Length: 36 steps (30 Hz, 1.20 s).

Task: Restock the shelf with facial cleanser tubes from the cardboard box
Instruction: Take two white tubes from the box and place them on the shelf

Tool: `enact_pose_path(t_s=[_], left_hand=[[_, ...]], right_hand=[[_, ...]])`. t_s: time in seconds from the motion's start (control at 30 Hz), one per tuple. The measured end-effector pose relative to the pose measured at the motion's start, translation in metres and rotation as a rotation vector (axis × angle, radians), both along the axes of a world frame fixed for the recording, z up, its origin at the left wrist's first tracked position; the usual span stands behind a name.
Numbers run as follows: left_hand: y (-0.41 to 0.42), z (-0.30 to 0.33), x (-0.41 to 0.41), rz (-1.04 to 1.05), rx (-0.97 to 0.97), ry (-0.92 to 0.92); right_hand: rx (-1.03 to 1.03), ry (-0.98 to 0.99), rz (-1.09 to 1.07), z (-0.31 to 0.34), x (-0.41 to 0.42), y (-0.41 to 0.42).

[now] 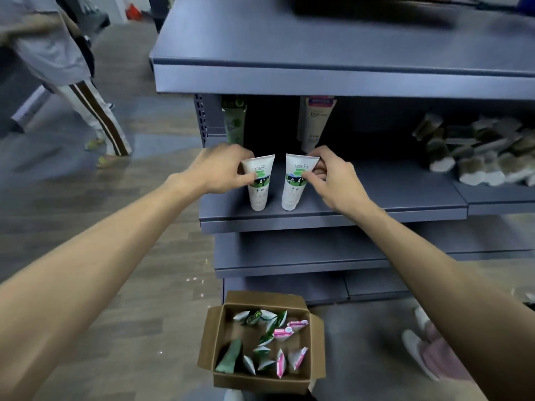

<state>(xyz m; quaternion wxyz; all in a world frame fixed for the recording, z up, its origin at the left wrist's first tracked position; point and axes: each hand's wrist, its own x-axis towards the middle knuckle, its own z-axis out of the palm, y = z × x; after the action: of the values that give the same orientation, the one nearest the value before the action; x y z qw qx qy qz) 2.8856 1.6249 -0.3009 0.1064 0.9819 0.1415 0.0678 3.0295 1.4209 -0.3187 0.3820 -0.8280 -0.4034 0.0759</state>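
The left hand [221, 169] pinches a white cleanser tube [258, 183] standing cap-down on the grey shelf [376, 198]. Just to its right, the right hand [333, 178] grips a second matching tube [295, 183]. Below both hands, the open cardboard box [260, 380] on the floor holds more tubes [278, 340].

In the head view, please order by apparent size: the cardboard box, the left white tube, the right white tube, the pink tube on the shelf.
1. cardboard box
2. left white tube and right white tube: look alike
3. pink tube: partly hidden and farther back, so unsure
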Motion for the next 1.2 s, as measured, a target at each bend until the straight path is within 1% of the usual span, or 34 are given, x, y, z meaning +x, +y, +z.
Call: enact_pose_path(t_s=[0.17, 0.27, 0.33, 0.37, 0.47, 0.53, 0.7, 0.77, 0.97, 1.2], left_hand=[[0.002, -0.009, 0.009, 0.069, -0.177, -0.038], [0.0, -0.014, 0.007, 0.105, -0.348, -0.072], [-0.002, -0.025, 0.004, 0.12, -0.386, -0.034], [-0.003, -0.033, 0.002, 0.134, -0.369, 0.0], [-0.012, -0.057, -0.001, 0.218, -0.223, 0.09], [-0.022, -0.071, 0.0, 0.286, -0.169, 0.091], [-0.043, -0.095, 0.005, 0.432, -0.242, -0.027], [-0.045, -0.102, 0.008, 0.453, -0.254, -0.063], [-0.041, -0.109, 0.036, 0.453, -0.165, -0.124], [-0.013, -0.114, 0.1, 0.557, -0.191, -0.16]], right_hand=[[0.028, 0.08, 0.042, -0.007, 0.013, 0.005], [0.031, 0.139, 0.063, -0.008, 0.017, 0.004], [0.008, 0.156, 0.085, -0.013, 0.018, 0.001], [-0.008, 0.152, 0.099, -0.017, 0.018, 0.0], [-0.053, 0.122, 0.113, -0.03, 0.018, -0.002], [-0.068, 0.136, 0.096, -0.04, 0.017, 0.0], [-0.07, 0.193, 0.021, -0.059, 0.009, 0.003], [-0.054, 0.197, -0.005, -0.064, 0.008, 0.004], [0.032, 0.148, -0.048, -0.074, 0.013, 0.013], [0.049, 0.118, -0.064, -0.083, 0.037, 0.031]])
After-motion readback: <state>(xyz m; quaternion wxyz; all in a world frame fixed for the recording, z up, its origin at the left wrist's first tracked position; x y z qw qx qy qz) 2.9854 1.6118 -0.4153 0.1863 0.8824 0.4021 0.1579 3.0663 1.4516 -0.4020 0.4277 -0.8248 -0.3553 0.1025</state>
